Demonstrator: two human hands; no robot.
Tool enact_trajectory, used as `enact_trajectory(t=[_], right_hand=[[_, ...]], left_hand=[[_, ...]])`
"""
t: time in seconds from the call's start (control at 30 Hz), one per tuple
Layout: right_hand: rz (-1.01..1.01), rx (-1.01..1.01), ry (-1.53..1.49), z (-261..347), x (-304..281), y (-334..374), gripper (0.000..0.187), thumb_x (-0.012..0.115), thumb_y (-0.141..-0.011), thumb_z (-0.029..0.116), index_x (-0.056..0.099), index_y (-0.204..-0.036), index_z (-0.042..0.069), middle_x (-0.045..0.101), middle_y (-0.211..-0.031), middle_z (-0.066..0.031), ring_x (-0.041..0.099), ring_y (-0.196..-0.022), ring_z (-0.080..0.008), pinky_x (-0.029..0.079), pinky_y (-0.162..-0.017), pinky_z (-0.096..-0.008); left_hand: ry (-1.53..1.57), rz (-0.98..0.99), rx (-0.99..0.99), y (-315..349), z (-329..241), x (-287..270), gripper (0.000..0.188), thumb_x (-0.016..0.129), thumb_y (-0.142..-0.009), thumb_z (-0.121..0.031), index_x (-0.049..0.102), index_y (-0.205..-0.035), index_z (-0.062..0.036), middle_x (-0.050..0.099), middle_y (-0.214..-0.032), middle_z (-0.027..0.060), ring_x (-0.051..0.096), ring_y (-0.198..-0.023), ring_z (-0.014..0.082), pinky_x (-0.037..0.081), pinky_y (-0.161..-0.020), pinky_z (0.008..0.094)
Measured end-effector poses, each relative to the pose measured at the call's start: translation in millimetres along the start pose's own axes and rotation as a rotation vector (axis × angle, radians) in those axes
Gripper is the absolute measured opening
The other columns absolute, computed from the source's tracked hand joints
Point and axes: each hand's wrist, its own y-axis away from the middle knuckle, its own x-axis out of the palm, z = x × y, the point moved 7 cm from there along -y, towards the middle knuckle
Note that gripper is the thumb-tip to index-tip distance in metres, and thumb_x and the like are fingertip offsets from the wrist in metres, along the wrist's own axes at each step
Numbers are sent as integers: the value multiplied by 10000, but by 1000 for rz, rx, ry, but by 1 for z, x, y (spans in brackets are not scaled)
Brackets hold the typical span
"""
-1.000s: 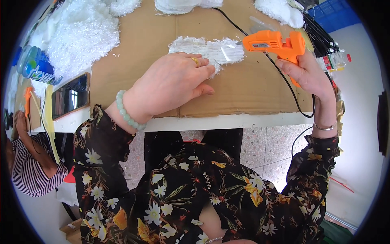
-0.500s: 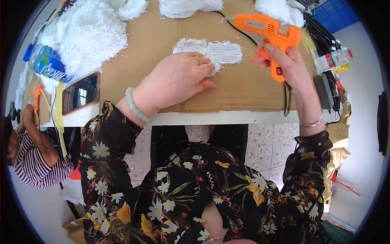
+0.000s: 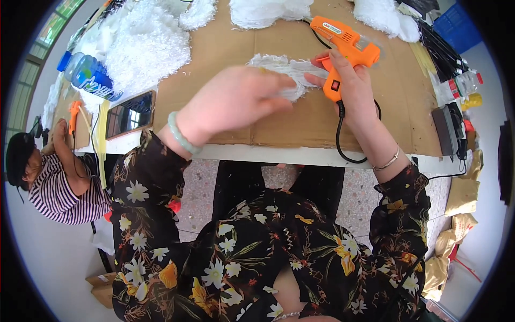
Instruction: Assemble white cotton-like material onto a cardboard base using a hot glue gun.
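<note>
My right hand [image 3: 351, 88] is wrapped round the handle of an orange hot glue gun [image 3: 340, 40], its nozzle pointing up and to the left. A black cord runs from the handle's lower end. Flat on the brown cardboard [image 3: 209, 53] lies a small white piece of frayed, fibrous material [image 3: 268, 60]. My left hand [image 3: 238, 99], slightly blurred, is held over its near left side with fingers stretched out and nothing in them. That hand hides part of the white piece. Whether the fingers touch it, I cannot tell.
A large heap of white fringe [image 3: 145, 48] spreads at the far left. Nearer lie a blue-capped bottle [image 3: 88, 75] and a phone [image 3: 130, 114]. More white bundles [image 3: 268, 12] lie at the back. Another bottle [image 3: 461, 86] lies at right. A person in stripes [image 3: 70, 188] works at left.
My left hand has lifted off the white piece. The glue gun in my right hand has come down and left, its handle now nearer the piece. The whole view has shifted slightly.
</note>
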Motion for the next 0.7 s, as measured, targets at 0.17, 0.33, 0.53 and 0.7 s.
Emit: enact_trajectory(t=[0.17, 0.33, 0.53, 0.7], right_hand=[[5, 16, -15, 2, 6, 3, 294, 491, -940, 223, 506, -1085, -32, 579, -966, -93, 577, -944, -181, 566, -752, -341], [-12, 5, -55, -3, -1, -1, 274, 486, -943, 213, 508, -1078, -24, 573, -955, -82, 588, -932, -185, 566, -756, -339], [36, -1, -52, -5, -1, -3, 277, 490, -942, 218, 515, -1076, -22, 570, -962, -86, 590, -933, -181, 562, -767, -340], [41, 33, -34, -5, -2, 0, 283, 494, -940, 226, 522, -1077, -20, 568, -968, -88, 589, -938, -180, 554, -783, -340]], left_hand=[[254, -252, -341, -6, 77, -20, 283, 579, -864, -285, 666, -975, -39, 659, -792, 148, 630, -713, 267, 489, -664, 316], [226, 38, -615, -33, 99, 6, 346, 527, -916, -312, 655, -983, 2, 665, -802, 84, 603, -750, 148, 463, -681, 278], [170, 45, -372, -45, 97, 19, 431, 514, -875, -436, 688, -871, -42, 628, -691, 141, 577, -644, 250, 466, -635, 338], [277, 102, -434, -41, 99, 19, 489, 484, -885, -490, 706, -845, -56, 655, -754, 139, 615, -739, 248, 472, -704, 345]])
